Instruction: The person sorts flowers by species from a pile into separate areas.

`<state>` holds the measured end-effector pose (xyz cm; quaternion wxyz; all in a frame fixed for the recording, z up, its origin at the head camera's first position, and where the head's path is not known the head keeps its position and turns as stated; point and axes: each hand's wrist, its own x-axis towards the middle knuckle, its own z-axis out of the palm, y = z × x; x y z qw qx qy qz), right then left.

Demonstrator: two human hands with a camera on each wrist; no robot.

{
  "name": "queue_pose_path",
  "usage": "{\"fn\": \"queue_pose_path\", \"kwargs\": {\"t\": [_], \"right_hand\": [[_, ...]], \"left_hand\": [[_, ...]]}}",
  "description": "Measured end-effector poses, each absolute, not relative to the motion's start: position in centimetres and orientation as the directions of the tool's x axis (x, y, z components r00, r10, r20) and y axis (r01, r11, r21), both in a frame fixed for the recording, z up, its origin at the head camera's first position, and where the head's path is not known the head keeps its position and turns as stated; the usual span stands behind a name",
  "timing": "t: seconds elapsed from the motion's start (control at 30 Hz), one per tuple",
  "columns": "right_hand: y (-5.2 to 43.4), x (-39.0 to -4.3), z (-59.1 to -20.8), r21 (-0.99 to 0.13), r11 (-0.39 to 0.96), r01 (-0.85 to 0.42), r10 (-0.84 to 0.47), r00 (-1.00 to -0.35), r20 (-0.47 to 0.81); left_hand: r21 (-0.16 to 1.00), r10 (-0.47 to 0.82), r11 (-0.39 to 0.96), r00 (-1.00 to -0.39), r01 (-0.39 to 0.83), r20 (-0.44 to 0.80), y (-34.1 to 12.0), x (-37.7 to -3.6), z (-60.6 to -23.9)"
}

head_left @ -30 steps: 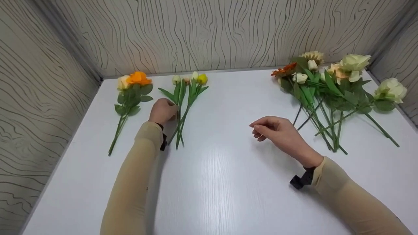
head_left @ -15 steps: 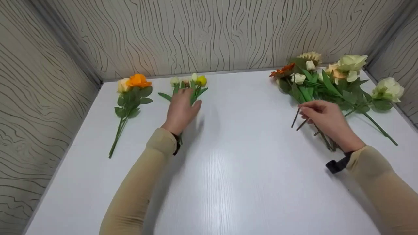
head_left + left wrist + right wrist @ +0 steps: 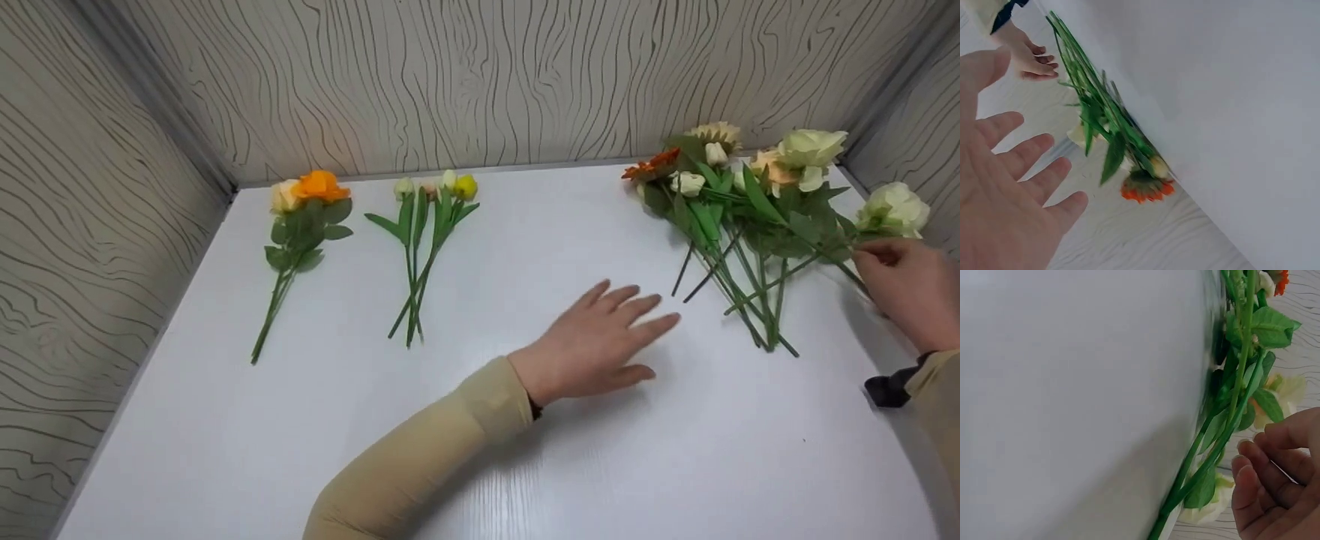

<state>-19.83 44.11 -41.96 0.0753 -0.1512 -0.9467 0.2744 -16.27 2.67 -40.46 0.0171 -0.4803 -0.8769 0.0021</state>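
Observation:
My left hand [image 3: 592, 345] is over the white table, fingers spread and straight, with nothing in it. It is left of a loose pile of artificial flowers, whose orange gerbera-like bloom [image 3: 1148, 188] shows past the fingers in the left wrist view. At the far right, my right hand [image 3: 911, 285] is beside the stem of a white rose [image 3: 896, 210]. In the right wrist view its fingers [image 3: 1258, 461] are loosely curled with nothing between them, a little apart from the green stems [image 3: 1213, 447]. In the pile lie a large pale rose [image 3: 814, 148] and white buds [image 3: 687, 183].
An orange rose [image 3: 319, 185] and a peach one [image 3: 285, 193] lie together at the back left. To their right are several tulips [image 3: 442, 206] with crossed stems. Patterned wall panels [image 3: 480, 82] border the white table [image 3: 225, 450] at the back and sides.
My left hand has left the tulips and swung right, fingers spreading, to mid-table. My right hand has moved right, past the pile's stems, to the white rose at the far right.

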Motion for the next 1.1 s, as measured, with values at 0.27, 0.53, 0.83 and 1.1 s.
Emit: {"fn": "queue_pose_path", "kwargs": {"t": [0.27,0.53,0.83,1.1], "right_hand": [[45.2,-18.9,-42.9,-0.527,0.821,0.218,0.245,-0.969,-0.020],[44.7,-19.1,-42.2,-0.467,0.862,0.199,0.207,-0.978,-0.034],[42.7,-18.8,-39.7,-0.527,0.831,0.179,0.247,-0.967,0.060],[33.8,-17.4,-38.4,-0.716,0.696,0.058,0.062,-0.998,-0.020]], "left_hand": [[-0.063,0.885,0.465,-0.465,0.883,0.009,5.2,-14.2,-41.7],[-0.039,0.889,0.457,-0.456,0.889,0.040,5.0,-14.4,-42.0],[0.145,0.826,0.499,-0.520,0.854,0.220,3.5,-16.1,-41.3],[0.797,0.487,0.341,-0.819,0.498,0.304,1.1,-18.1,-40.8]]}}
